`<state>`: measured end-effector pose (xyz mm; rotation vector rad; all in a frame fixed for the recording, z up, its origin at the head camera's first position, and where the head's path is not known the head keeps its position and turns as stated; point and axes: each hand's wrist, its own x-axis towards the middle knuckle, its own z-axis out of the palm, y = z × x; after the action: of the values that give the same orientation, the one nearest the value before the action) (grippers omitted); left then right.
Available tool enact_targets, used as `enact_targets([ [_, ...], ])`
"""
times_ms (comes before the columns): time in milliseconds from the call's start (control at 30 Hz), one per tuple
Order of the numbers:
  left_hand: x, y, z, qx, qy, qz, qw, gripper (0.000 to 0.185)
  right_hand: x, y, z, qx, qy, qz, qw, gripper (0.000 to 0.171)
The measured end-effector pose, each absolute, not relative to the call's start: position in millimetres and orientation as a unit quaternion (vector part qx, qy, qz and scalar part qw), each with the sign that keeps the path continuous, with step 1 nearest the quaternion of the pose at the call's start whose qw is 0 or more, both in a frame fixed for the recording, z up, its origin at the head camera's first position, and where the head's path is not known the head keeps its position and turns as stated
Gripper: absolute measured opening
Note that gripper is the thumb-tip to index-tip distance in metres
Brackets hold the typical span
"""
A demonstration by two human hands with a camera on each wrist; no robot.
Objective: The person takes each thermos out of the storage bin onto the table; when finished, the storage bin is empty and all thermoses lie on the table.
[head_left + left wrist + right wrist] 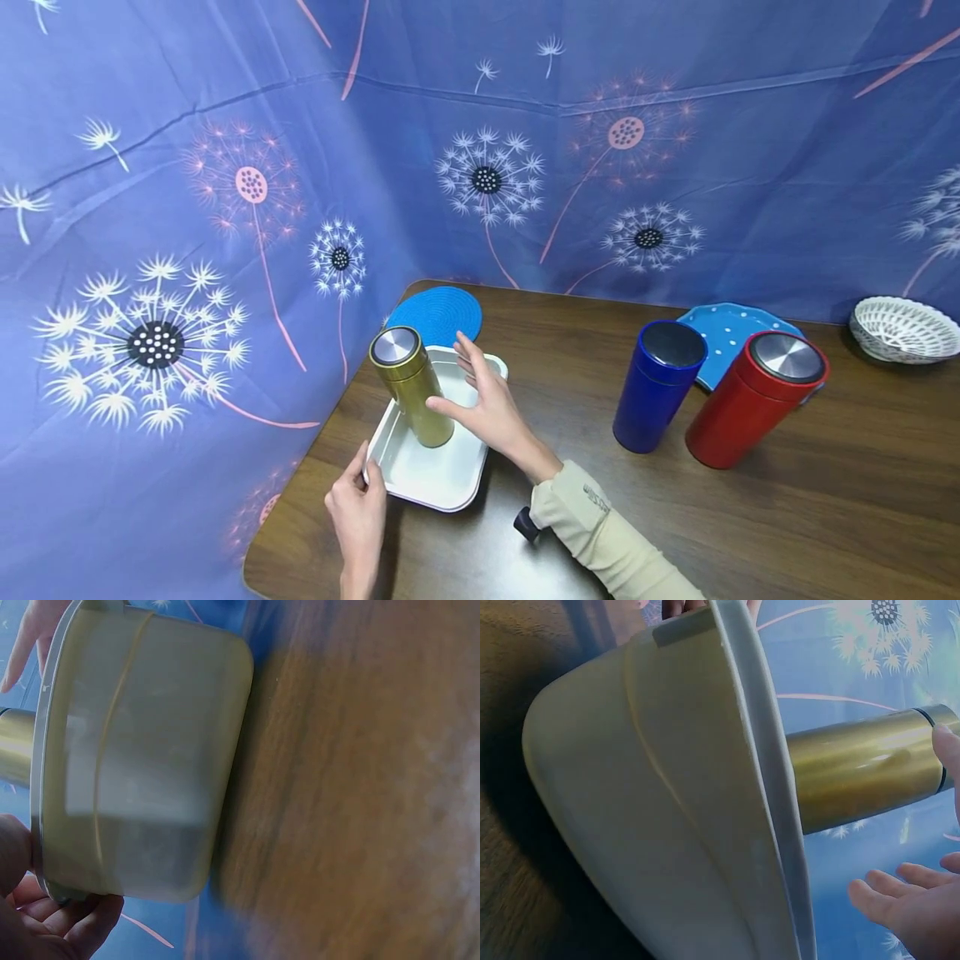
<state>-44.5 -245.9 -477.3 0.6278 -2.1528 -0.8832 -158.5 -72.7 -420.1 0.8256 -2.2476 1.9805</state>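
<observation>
A gold vacuum flask (420,396) with a silver lid stands, slightly tilted in the head view, inside a white rectangular tub (423,477). My left hand (357,508) pinches the tub's near-left rim, thumb above and fingers curled beneath, as the left wrist view shows. Over the tub's right side, my right hand (491,410) has its fingers spread and straight beside the flask. In the right wrist view its thumb overlaps the flask's upper end; whether it touches, I cannot tell. The flask's base is hidden there by the tub's wall (682,795).
A round blue woven mat (446,312) lies behind the tub. To the right stand a blue flask (656,392) and a red flask (750,408), with a blue dotted plate (723,333) behind them. A white patterned bowl (903,329) sits at the far right. Patterned cloth hangs along the wooden table's (570,367) edges.
</observation>
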Motion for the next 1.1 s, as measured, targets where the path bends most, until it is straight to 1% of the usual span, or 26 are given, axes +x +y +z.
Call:
enact_targets([
  [267, -45, -245, -476, 0.246, -0.837, -0.339, 0.352, 0.028, -164, -89, -414, 0.28, -0.727, 0.627, 0.002, 0.096],
  [600, -43, -245, -477, 0.247, -0.838, -0.339, 0.35, 0.028, -172, -110, -410, 0.293, -0.75, 0.594, -0.01, 0.104],
  [767, -42, -244, -476, 0.251, -0.835, -0.349, 0.344, 0.028, -171, -117, -410, 0.305, -0.75, 0.586, -0.013, 0.103],
  [1100, -41, -244, -476, 0.246, -0.836, -0.344, 0.349, 0.028, -165, -123, -410, 0.299, -0.759, 0.577, 0.042, 0.088],
])
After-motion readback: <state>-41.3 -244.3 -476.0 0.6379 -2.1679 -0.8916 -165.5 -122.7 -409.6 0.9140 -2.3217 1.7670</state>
